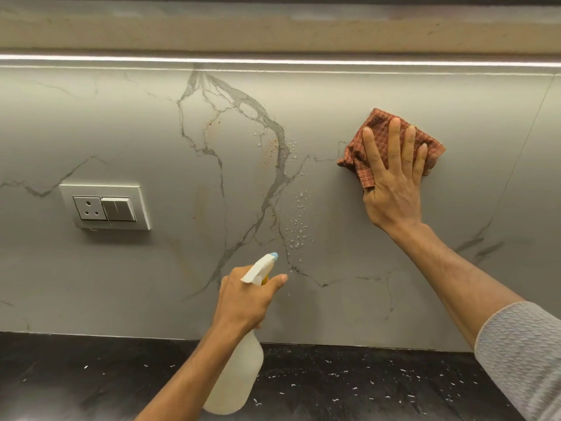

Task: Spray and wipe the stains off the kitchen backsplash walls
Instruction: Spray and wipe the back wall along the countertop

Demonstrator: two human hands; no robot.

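The grey marble-veined backsplash [121, 126] fills the view. Brownish stains [271, 148] speckle it near the centre vein, with spray droplets [299, 221] beside and below them. My left hand [246, 299] grips a translucent white spray bottle [239, 369] by its neck, its blue-tipped nozzle [272, 256] aimed at the wall and the index finger stretched forward. My right hand [393, 180] lies flat with fingers spread, pressing a folded reddish-brown cloth [385, 132] against the wall to the right of the stains.
A white socket-and-switch plate [104, 206] is mounted on the wall at left. A black speckled countertop [364, 387] runs along the bottom. A light strip [273, 60] glows under the cabinet ledge above.
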